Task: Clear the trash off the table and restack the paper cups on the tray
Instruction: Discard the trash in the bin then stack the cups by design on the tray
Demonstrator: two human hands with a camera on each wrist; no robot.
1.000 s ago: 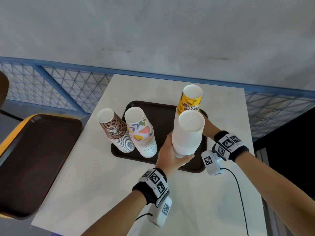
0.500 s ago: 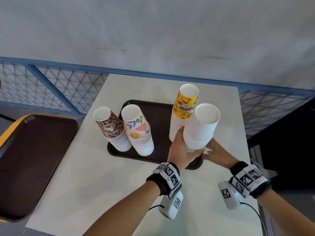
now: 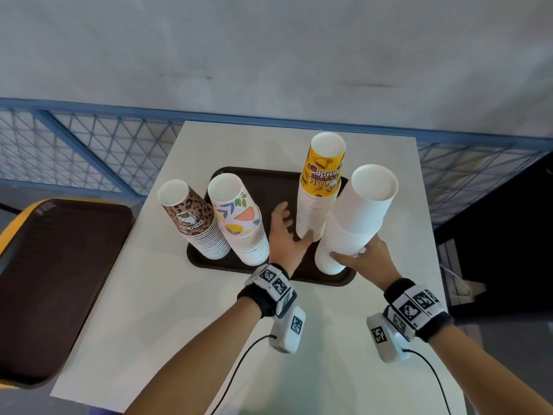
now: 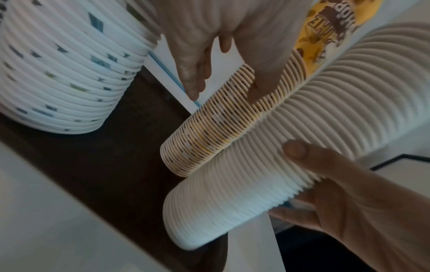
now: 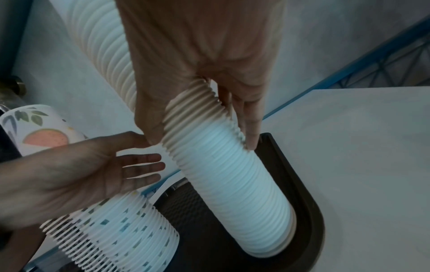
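The right hand (image 3: 369,259) grips the white cup stack (image 3: 356,220) at the tray's (image 3: 209,259) near-right corner. The left hand (image 3: 284,235), fingers spread and holding nothing, hovers just left of it.

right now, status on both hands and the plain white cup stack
Left hand open, off the stacks. Right hand grips plain white stack, base on tray corner. Yellow stack touching alongside; nothing blocking.
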